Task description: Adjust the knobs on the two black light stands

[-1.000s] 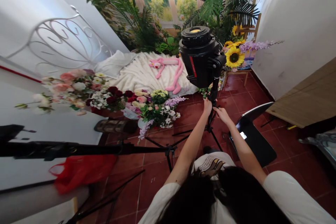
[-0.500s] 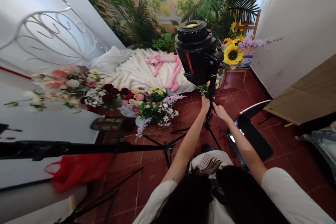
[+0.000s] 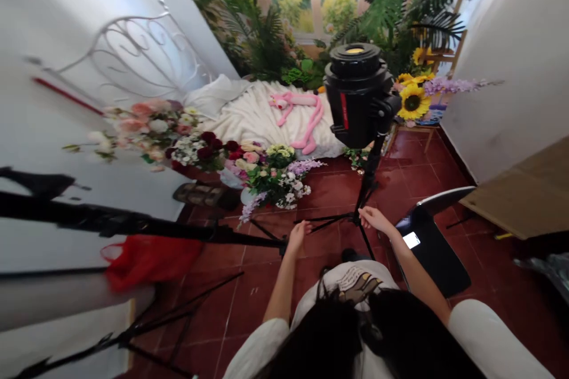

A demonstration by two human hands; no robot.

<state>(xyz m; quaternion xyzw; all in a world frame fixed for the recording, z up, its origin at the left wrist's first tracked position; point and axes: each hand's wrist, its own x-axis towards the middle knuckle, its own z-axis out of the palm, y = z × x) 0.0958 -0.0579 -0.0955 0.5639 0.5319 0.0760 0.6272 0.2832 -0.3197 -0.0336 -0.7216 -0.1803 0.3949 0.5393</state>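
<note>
A black studio light (image 3: 358, 98) with a red stripe stands upright on a black light stand (image 3: 367, 180) in front of me. My right hand (image 3: 373, 219) is beside the lower part of that stand, fingers loosely bent and a little apart. Its fingertips overlap the stand in view; whether they touch it I cannot tell. My left hand (image 3: 299, 238) is further left, near a spread stand leg, with loosely curled fingers and nothing visible in them.
A black boom pole (image 3: 146, 222) crosses from the left at about hand height. Artificial flowers (image 3: 271, 174) and a blanket-covered bed (image 3: 249, 112) with a pink plush toy (image 3: 299, 100) lie beyond. At right, a black chair (image 3: 438, 254) holds a phone (image 3: 411, 240).
Both hands have come off the upper column of the stand. The left hand moved left and the right hand moved lower. The view has shifted, so the scene sits further right.
</note>
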